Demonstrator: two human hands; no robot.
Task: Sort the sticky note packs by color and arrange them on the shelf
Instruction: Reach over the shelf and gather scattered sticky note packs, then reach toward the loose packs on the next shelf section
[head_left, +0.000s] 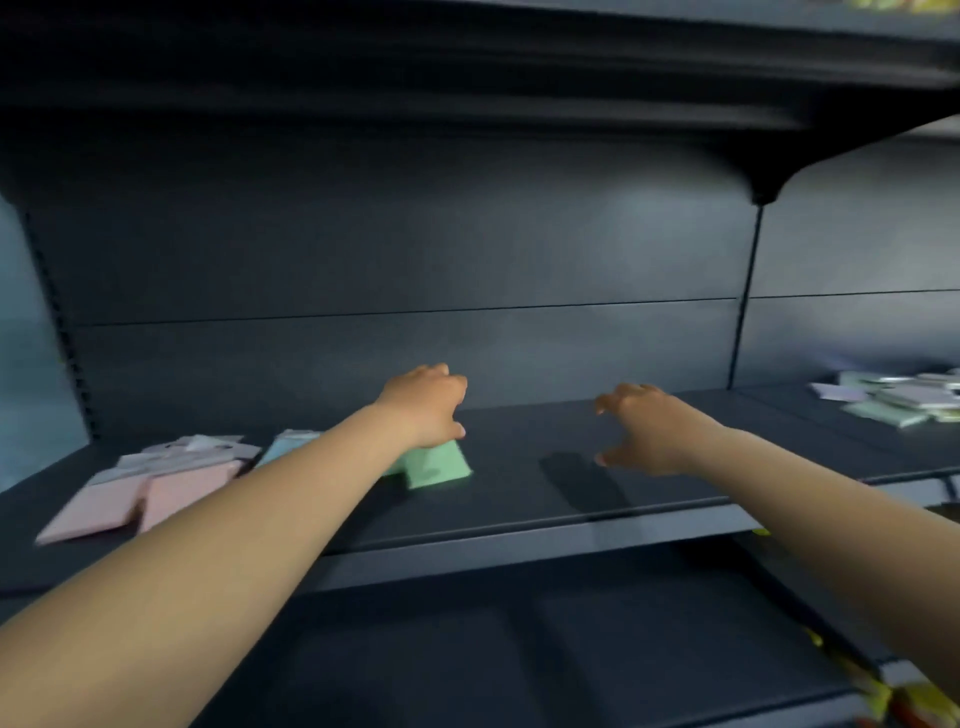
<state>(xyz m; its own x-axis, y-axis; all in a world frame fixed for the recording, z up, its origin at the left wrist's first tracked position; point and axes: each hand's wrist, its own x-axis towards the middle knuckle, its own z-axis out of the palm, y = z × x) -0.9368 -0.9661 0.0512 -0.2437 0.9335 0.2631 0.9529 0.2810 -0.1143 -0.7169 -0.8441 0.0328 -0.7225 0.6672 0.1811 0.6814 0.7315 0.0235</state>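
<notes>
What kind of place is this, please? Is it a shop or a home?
Most likely a shop aisle, perhaps stationery. The dark metal shelf has a slotted upright and a back panel, like retail shelving. Pink packs, a green pack and an unsorted pile lie on it like stock.

You face a dark blue-grey metal shelving unit (519, 540) with a plain back panel (395, 260); another shelf (467, 78) overhangs above, dimly lit
</notes>
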